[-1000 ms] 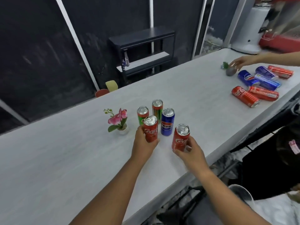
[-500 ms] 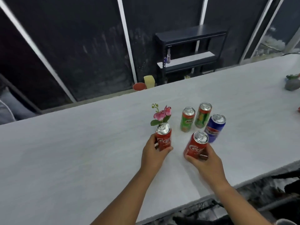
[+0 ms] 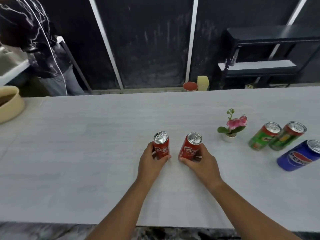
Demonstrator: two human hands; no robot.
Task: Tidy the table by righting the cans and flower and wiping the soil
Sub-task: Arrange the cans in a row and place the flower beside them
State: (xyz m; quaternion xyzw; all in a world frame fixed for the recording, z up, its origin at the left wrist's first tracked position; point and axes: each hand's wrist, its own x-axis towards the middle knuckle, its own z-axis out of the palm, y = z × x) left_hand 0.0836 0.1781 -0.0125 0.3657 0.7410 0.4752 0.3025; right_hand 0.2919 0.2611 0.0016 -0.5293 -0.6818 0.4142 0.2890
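Observation:
Two red Coca-Cola cans stand upright near the middle of the white table (image 3: 86, 153). My left hand (image 3: 151, 163) grips the left red can (image 3: 161, 145) from behind. My right hand (image 3: 201, 163) grips the right red can (image 3: 191, 146), which leans slightly. To the right, a small pink flower in a white pot (image 3: 231, 127) stands upright. Beyond it stand a green can (image 3: 263, 136), a red-and-green can (image 3: 287, 135) and a blue Pepsi can (image 3: 299, 155). No soil shows on the table.
A beige bowl (image 3: 10, 104) with dark contents sits at the table's far left edge. Another person (image 3: 39, 47) stands behind the table at the left. A black shelf (image 3: 266, 58), a yellow bin (image 3: 203, 83) and a red pot (image 3: 190, 86) are behind the table.
Both hands have slid the two red cans leftward, away from the flower and the other three cans. The view has swung left, so the flower now lies to the right.

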